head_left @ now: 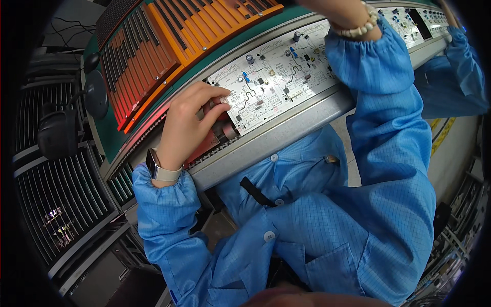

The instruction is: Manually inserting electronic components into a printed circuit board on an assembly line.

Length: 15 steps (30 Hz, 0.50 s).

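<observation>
A white circuit board lies on the conveyor line in front of me, with capacitors, blue parts and black wire loops on it. My left hand is at its left end. Thumb and fingers are closed together on the board's edge there; whether a small part is also between them I cannot make out. My right arm reaches across the board's right end toward the trays. Only the wrist with a beaded bracelet and the base of my right hand show; its fingers lie beyond the upper edge of the picture.
Orange slotted trays with dark strips stand on a green mat behind the line. A metal rail runs along the near side. More boards lie farther right, by another person's blue sleeve. Black slotted racks stand at left.
</observation>
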Available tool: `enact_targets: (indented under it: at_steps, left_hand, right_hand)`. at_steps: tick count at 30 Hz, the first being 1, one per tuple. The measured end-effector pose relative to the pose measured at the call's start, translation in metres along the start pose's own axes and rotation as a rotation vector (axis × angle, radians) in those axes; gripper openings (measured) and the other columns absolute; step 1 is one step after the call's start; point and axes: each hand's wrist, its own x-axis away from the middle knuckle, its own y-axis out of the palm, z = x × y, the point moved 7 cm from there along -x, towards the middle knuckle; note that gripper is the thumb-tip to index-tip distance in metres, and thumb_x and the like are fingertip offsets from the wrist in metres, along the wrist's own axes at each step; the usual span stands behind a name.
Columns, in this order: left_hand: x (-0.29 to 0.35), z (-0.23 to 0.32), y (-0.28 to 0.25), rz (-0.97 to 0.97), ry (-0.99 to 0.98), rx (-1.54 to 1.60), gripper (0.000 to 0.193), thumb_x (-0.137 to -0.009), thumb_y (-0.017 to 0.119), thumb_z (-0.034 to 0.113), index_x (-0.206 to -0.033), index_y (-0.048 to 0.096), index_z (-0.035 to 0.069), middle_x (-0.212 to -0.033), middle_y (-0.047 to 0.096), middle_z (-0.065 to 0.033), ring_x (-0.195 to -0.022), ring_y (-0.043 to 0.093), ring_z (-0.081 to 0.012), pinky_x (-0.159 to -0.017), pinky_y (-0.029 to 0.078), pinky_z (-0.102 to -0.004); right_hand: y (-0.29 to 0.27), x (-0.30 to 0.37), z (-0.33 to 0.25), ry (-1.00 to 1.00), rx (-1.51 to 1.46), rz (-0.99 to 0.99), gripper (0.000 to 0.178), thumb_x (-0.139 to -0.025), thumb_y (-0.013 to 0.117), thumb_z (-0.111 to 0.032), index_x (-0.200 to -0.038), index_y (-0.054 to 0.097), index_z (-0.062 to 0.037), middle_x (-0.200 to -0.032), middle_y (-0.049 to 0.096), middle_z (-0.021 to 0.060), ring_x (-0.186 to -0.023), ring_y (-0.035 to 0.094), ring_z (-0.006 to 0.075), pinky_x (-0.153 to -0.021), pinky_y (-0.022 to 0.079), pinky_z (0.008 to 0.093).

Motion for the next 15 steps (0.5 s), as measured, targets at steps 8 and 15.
enact_targets:
  at_steps: [8, 15]
  left_hand:
    - [-0.003, 0.005, 0.009, 0.011, 0.021, 0.015, 0.031, -0.081, 0.079, 0.012, -0.106, 0.065, 0.000, -0.086, 0.060, -0.0098, -0.071, 0.058, -0.0215, -0.066, 0.049, -0.0321]
    - [0.000, -0.002, 0.019, 0.015, -0.077, 0.127, 0.041, -0.078, 0.081, 0.011, -0.110, 0.056, 0.002, -0.082, 0.056, -0.0064, -0.069, 0.055, -0.0187, -0.063, 0.047, -0.0307]
  right_hand:
    - [0.091, 0.037, 0.032, 0.359, 0.016, -0.766, 0.015, -0.087, 0.076, -0.013, -0.095, 0.072, -0.0002, -0.080, 0.073, 0.0098, -0.072, 0.071, 0.0195, -0.065, 0.057, 0.0287]
    - [0.111, 0.053, 0.030, 0.090, 0.123, -0.848, 0.012, -0.080, 0.080, -0.010, -0.084, 0.074, -0.0003, -0.086, 0.072, 0.0121, -0.080, 0.070, 0.0258, -0.069, 0.057, 0.0356]
